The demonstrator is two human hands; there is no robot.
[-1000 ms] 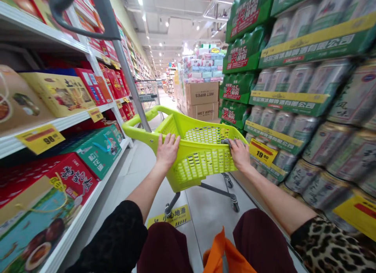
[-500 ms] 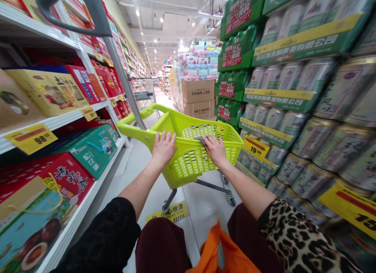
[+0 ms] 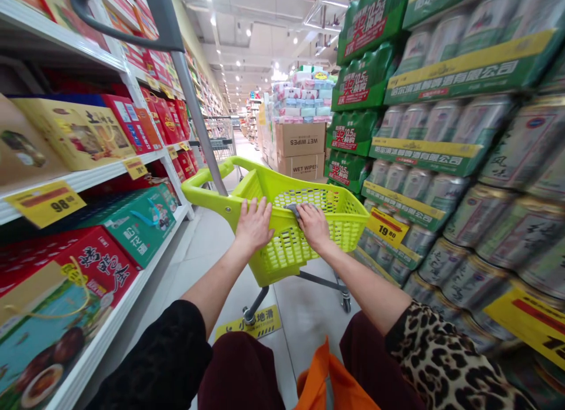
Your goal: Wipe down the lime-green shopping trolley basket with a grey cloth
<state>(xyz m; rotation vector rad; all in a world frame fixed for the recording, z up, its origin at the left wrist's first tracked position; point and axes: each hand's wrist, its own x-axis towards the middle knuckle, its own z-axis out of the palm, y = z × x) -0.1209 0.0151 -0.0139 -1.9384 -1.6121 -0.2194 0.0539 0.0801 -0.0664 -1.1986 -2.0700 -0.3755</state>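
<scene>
A lime-green shopping cart (image 3: 282, 263) with a slotted plastic basket stands side-on in front of me. My left hand (image 3: 255, 223) lies on the basket's near rim, close to the cart's handle end, its fingers stretched out over the edge. Farther along the same rim, my right hand (image 3: 314, 225) presses a small grey cloth (image 3: 292, 209) against the plastic. Most of the cloth is hidden under the fingers. Below, between my knees, an orange fabric item (image 3: 329, 377) shows.
Shelves with boxed goods (image 3: 75, 133) line the left. On the right rise stacked beer cans (image 3: 468, 216) and green bottle packs (image 3: 353, 125). Wet-wipes cartons (image 3: 300, 140) stand behind the cart, another cart (image 3: 218, 136) farther back. A yellow floor sign (image 3: 265, 322) lies by the wheel.
My right hand has slid left along the rim with the cloth, nearer to my left hand. My left hand stays on the rim. The whole view has shifted slightly.
</scene>
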